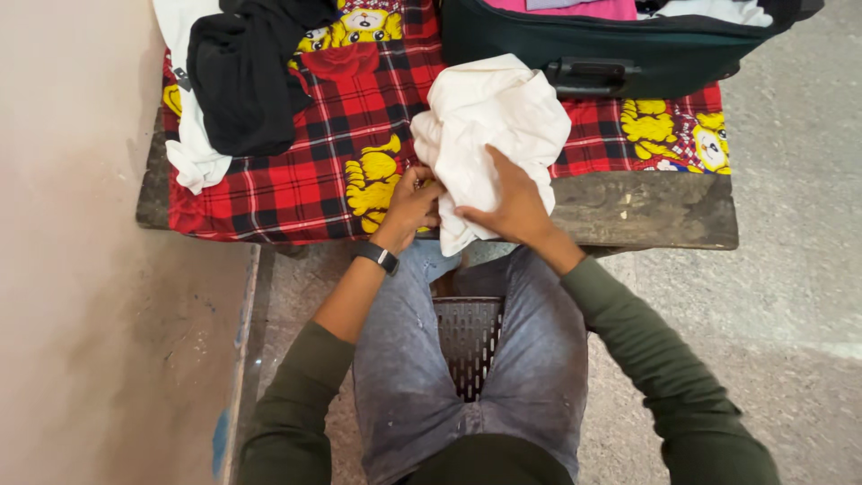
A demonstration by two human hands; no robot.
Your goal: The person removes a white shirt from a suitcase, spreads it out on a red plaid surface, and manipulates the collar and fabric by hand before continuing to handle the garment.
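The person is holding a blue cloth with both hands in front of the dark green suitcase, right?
Not quite. The cloth is white, not blue. The head view shows the left hand and right hand both on it, in front of the dark green suitcase.

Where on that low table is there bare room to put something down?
Free: the plaid blanket between the black garment and white cloth, and the bare wooden edge below the suitcase. Crowded: where both hands grip the cloth.

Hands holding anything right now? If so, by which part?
Both hands hold the white cloth: the left hand grips its lower left edge, the right hand lies over its lower middle, pressing it to the table.
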